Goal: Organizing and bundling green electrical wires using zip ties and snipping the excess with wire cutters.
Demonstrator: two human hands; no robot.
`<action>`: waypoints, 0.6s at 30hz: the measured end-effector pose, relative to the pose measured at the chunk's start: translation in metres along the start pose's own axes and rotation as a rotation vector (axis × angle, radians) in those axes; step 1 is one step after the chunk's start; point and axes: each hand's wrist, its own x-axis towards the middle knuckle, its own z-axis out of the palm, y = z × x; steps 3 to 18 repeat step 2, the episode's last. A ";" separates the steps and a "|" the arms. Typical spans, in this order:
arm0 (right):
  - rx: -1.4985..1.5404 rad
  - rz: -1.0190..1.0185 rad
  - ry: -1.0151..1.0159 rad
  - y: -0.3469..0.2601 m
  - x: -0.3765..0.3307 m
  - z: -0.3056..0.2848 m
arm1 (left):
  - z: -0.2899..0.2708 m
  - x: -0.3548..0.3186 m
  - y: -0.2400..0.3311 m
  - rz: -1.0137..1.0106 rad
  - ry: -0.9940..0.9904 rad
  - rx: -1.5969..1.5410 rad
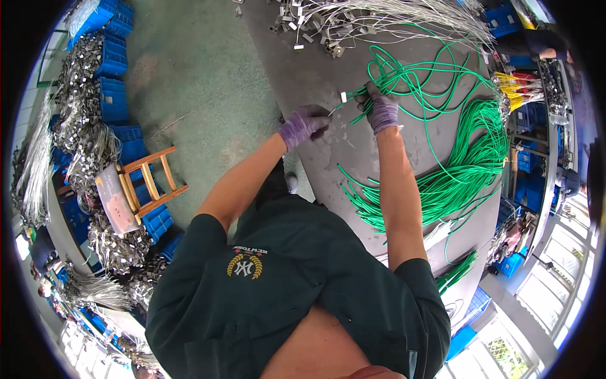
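Observation:
Both hands wear purple gloves with dark, soiled fingers. My right hand is closed on several green cables, whose loops spread away to the far right. A small white tag shows on a cable just left of that hand. Over the table's left edge, my left hand pinches the thin pale end of a green cable. A large bundle of green cables lies to the right of my right forearm, its cut ends fanned toward me.
On the grey table, a heap of silvery cables with metal pieces lies at the far end. Blue crates heaped with metal parts line the left side. A wooden stool stands on the green floor. Shelving with blue bins is at the right.

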 end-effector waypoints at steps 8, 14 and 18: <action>-0.019 -0.005 -0.016 0.006 0.002 0.000 | 0.004 0.007 -0.010 0.010 0.087 -0.126; -0.019 -0.005 -0.016 0.006 0.002 0.000 | 0.004 0.007 -0.010 0.010 0.087 -0.126; -0.019 -0.005 -0.016 0.006 0.002 0.000 | 0.004 0.007 -0.010 0.010 0.087 -0.126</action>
